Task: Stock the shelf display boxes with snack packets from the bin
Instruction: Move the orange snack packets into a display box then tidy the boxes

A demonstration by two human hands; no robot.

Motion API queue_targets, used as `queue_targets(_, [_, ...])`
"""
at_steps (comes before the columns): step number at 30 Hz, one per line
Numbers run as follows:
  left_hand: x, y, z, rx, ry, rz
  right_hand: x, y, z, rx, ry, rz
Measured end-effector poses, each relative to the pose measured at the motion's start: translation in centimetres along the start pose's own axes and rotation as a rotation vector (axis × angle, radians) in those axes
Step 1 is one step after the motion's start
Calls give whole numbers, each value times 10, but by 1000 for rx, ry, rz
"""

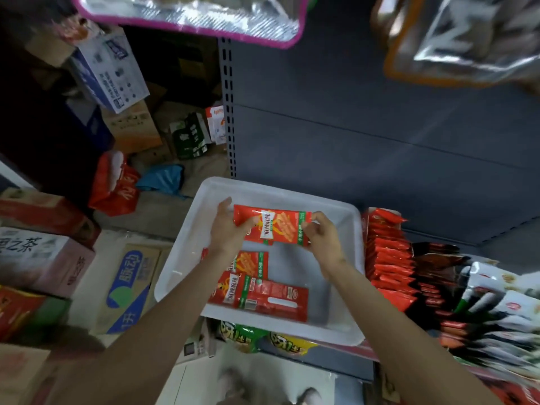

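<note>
Above the white plastic bin (336,211), both my hands hold a small stack of red snack packets (274,226) level. My left hand (229,229) grips its left end and my right hand (323,238) pinches its right end. Several more red packets (260,293) lie flat on the bin's floor, partly under my left forearm. To the right of the bin stands a display box (388,258) packed with upright red packets in a row.
The bin rests on a grey shelf with a grey back panel (380,127). Dark and white packets (482,302) fill the shelf at right. Cardboard cartons (128,287) and a red bag (117,185) crowd the floor at left. Foil bags (190,13) hang overhead.
</note>
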State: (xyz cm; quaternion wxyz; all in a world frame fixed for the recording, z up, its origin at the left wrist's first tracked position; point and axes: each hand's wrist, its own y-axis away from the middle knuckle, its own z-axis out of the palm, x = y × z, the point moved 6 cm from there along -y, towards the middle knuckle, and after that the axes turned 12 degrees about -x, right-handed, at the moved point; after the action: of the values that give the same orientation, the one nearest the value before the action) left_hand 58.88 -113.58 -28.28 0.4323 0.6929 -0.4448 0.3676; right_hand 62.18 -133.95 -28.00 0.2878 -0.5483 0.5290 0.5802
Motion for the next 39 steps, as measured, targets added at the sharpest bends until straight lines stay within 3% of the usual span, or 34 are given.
queue_targets(5, [67,12,20,31,200,202,-43,21,-56,133,249,-137])
queue_targets(9, [112,12,52,44,176,320,-62,32,-106,307,579,-215])
queue_targets(11, [129,12,68,66,101,357,-57,33,-127,316,783,-108])
queue_targets(14, [152,15,92,88,-52,448,-45,40,-148,182,991,72])
queue_targets(20, [184,27,140,-20,-247,536,-36,57,-164,55,1016,111])
queue_targets(29, [228,47,194,-220,-766,847,-44,72,-182,205,870,-6])
queue_targets(34, [238,39,203,-358,-933,733,-43,67,-182,126,834,-16])
queue_targets(39, [240,43,212,-443,-976,658,-46,67,-184,186,768,-63])
